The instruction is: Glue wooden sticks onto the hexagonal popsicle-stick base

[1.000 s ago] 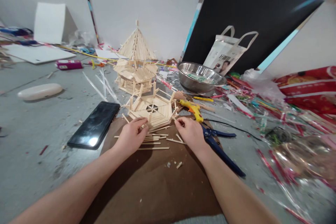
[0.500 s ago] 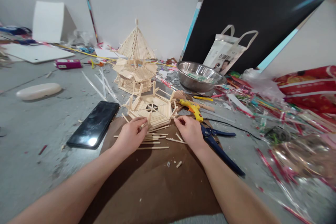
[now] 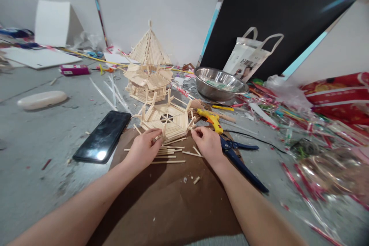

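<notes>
A six-sided frame of thin wooden sticks (image 3: 175, 127) lies low in front of me, short posts rising at its corners. My left hand (image 3: 146, 147) is closed with thumb and fingers pinched at its near edge, beside a front post. At the near right corner, my right hand (image 3: 208, 143) pinches the same frame between thumb and forefinger. The fingertips partly cover both contact spots. Loose wooden sticks (image 3: 170, 157) lie on the brown sheet (image 3: 173, 203) between my hands. Behind the frame stands a pagoda-like stick model (image 3: 149, 52) with a pointed roof.
A yellow glue gun (image 3: 211, 120) and dark blue pliers-like cutters (image 3: 245, 171) lie by my right hand. To the left are a black phone (image 3: 102, 136) and a white oval case (image 3: 42, 100). A metal bowl (image 3: 220, 88) stands behind, with plastic scraps (image 3: 276, 111) strewn at right.
Almost nothing differs. Both hands keep their places at the stick frame, and the view has shifted only very slightly.
</notes>
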Motion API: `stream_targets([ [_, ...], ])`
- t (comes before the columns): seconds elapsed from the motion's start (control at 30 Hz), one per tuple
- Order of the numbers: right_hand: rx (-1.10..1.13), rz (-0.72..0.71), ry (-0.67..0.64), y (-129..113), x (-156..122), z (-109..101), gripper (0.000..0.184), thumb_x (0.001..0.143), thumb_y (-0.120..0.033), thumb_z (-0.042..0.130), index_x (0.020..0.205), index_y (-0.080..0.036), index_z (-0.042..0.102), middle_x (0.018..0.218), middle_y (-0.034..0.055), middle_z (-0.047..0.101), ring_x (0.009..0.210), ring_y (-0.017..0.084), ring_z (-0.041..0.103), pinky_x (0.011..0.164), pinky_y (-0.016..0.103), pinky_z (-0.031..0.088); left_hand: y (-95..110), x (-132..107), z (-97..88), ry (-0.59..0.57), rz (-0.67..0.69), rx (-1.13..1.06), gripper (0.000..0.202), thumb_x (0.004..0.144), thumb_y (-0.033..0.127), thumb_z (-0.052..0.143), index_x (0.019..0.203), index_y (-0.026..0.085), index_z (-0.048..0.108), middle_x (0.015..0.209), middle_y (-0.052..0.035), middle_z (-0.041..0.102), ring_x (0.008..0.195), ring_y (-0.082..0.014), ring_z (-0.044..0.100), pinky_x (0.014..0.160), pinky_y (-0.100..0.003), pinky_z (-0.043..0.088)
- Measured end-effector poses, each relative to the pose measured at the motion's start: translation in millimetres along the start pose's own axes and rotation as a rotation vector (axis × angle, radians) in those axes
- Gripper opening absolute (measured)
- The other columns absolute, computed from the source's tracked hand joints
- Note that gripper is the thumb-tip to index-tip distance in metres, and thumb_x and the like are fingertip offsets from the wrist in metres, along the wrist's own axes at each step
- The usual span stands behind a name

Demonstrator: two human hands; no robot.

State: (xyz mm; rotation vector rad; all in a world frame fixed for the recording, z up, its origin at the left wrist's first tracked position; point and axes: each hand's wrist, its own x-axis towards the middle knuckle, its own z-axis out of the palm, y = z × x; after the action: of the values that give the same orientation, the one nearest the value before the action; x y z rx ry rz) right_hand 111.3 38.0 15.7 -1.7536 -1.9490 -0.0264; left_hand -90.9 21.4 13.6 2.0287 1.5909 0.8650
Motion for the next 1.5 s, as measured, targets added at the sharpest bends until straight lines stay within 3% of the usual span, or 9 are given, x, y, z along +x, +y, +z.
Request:
stream_targets([
  [1.5, -0.066, 0.034, 0.051, -4.3, 1.2, 5.5, 0.019, 0.07, -0.034, 0.045, 0.059, -0.021, 0.054, 0.056, -0.0017, 0.059, 0.055, 0.012, 0.053, 0.052, 0.022, 0.032, -1.3, -0.5, 0.1, 0.01, 0.037, 0.105, 0.031, 0.073, 0.027, 0.038, 0.095, 0.018, 0.059, 0.103, -0.0026, 0.058, 0.093, -0.0142, 0.053, 0.082, -0.023, 0.039],
])
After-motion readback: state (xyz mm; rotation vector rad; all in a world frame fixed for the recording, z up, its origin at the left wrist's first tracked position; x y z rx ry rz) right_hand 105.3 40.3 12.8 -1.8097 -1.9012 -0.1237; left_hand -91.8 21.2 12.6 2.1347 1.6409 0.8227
